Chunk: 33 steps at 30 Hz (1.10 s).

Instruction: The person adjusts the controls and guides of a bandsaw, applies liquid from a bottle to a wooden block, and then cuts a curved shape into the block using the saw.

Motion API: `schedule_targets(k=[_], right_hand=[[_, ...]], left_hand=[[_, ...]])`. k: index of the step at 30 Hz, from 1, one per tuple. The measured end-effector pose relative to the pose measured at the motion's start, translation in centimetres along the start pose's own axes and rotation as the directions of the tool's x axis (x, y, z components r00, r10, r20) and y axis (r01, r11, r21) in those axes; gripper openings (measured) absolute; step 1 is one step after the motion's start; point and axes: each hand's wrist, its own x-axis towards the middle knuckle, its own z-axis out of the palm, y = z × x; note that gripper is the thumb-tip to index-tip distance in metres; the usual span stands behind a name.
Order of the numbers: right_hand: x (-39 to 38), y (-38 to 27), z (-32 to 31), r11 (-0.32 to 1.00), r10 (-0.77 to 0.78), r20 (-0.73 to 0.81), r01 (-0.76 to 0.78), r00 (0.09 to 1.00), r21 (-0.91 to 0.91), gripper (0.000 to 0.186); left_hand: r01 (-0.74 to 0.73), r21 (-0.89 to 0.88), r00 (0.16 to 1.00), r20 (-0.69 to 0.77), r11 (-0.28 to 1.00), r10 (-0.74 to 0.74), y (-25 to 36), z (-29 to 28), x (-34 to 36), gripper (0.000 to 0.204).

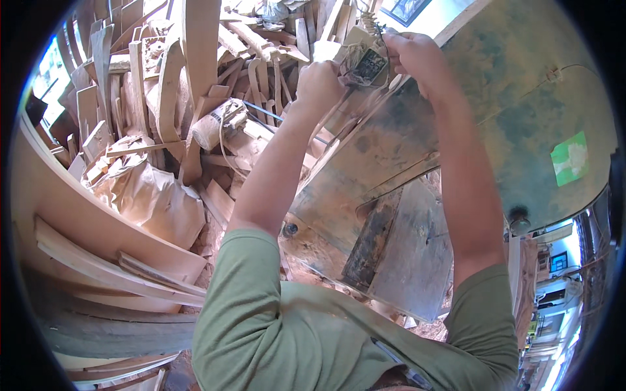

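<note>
My left hand (318,86) is closed in a fist at the far end of my reach, beside a pale block-like piece; what it grips is hidden. Just right of it is a dusty box-like fitting (369,64) with a dark label plate and loose wires. My right hand (417,57) is at the right side of that fitting, fingers bent together near a coiled cord (370,23). Whatever sits between those fingers is too small to make out. Both arms stretch forward over the edge of a large stained panel (404,130).
Scrap wood (261,78) is heaped at the far left, with a dusty motor-like cylinder (218,124) and a crumpled sack (153,195). Curved boards (111,260) lie at the left. The panel carries green tape (569,158) and a dark knob (520,220).
</note>
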Motion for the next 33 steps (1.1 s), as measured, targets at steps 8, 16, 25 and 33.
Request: schedule_targets(k=[8,16,25,33], right_hand=[[-0.4,0.1,0.2,0.995,-0.095,0.007,0.095,0.995,-0.007,0.027],[-11.7,0.4,0.4,0.988,-0.153,-0.077,0.155,0.985,0.015,0.022],[-15.4,6.7,3.6,0.969,-0.134,-0.135,0.158,0.982,0.191,0.016],[-16.7,6.1,4.2,0.925,-0.369,-0.106,0.353,0.923,-0.141,0.019]], left_hand=[[-0.01,-0.08,1.0,0.008,0.997,0.011,-1.1,1.0,0.1,0.017],[0.014,-0.229,0.998,-0.054,0.973,-0.027,-1.5,1.6,-0.3,0.018],[0.023,-0.182,0.999,-0.018,0.983,-0.027,-1.4,0.8,-0.3,0.018],[0.22,-0.522,0.921,-0.169,0.824,-0.352,1.4,-6.7,-4.3,0.028]])
